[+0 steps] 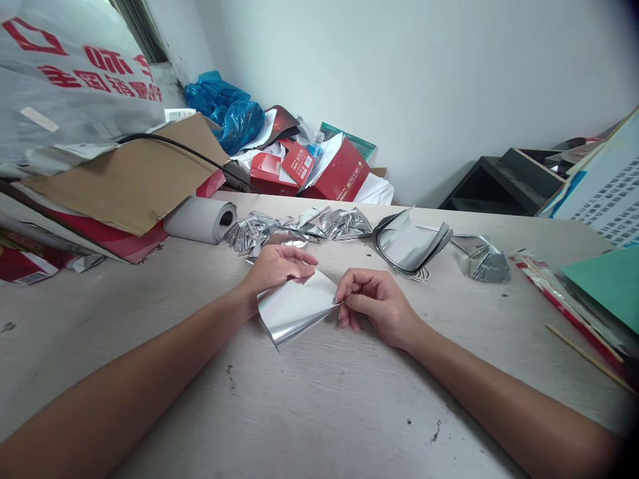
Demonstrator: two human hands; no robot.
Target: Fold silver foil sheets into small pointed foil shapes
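A shiny silver foil sheet is curved and partly folded over between my two hands, above the table. My left hand grips its upper left part, thumb on top. The fingertips of my right hand pinch its right corner. Just beyond my hands lie pleated silver foil pieces in a loose heap. Behind my right hand rests a curled stack of silver sheets, with pale looped bands showing under it. Another pleated foil bundle sits farther right.
A white roll and a cardboard flap stand at the left. Red boxes and a blue plastic bag are piled at the back. At the right lie a green sheet, a thin wooden stick and a dark tray.
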